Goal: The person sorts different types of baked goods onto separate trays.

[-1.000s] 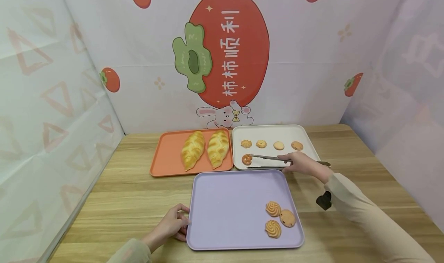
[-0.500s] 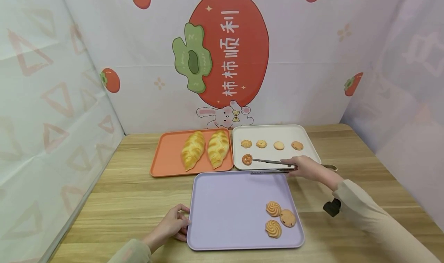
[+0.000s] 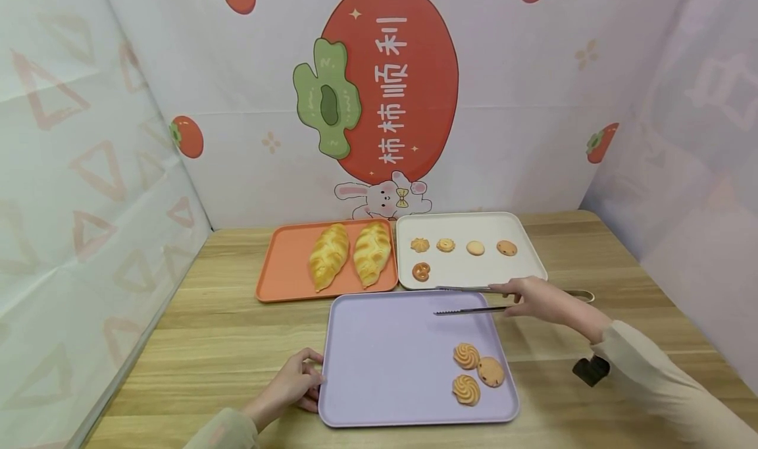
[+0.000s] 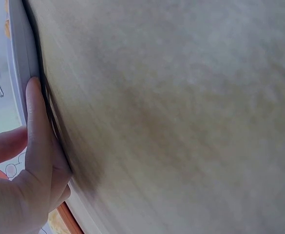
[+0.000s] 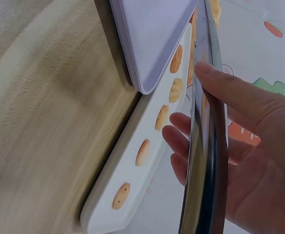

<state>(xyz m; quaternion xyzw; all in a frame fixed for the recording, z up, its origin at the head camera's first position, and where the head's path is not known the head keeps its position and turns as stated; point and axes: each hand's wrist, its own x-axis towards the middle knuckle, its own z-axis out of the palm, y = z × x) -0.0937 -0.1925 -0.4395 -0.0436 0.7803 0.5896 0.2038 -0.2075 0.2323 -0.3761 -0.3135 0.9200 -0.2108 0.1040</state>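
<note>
My right hand (image 3: pixel 535 299) grips metal tongs (image 5: pixel 204 161), thumb on one arm and fingers on the other side. The tongs' arms stand apart with nothing between them, their tips over the far right edge of the purple tray (image 3: pixel 391 357). On that tray's right side lie two swirl cookies (image 3: pixel 466 390) and a speckled round cookie (image 3: pixel 491 372). A pretzel cookie (image 3: pixel 421 272) sits on the white tray (image 3: pixel 456 225), close beyond the tongs. At the purple tray's left edge rests my left hand (image 3: pixel 296 380); its thumb (image 4: pixel 35 109) touches the outer wall.
Behind the pretzel, several small cookies (image 3: pixel 476 247) form a row on the white tray. To its left an orange tray (image 3: pixel 284 258) bears two braided breads (image 3: pixel 372 255). All stand on a wooden table (image 3: pixel 225 330), with a printed curtain (image 3: pixel 237 172) behind.
My right hand has drawn the tongs back to the right and toward me, away from the pretzel, and the arms have spread. The pretzel stays in place. My left hand has not moved.
</note>
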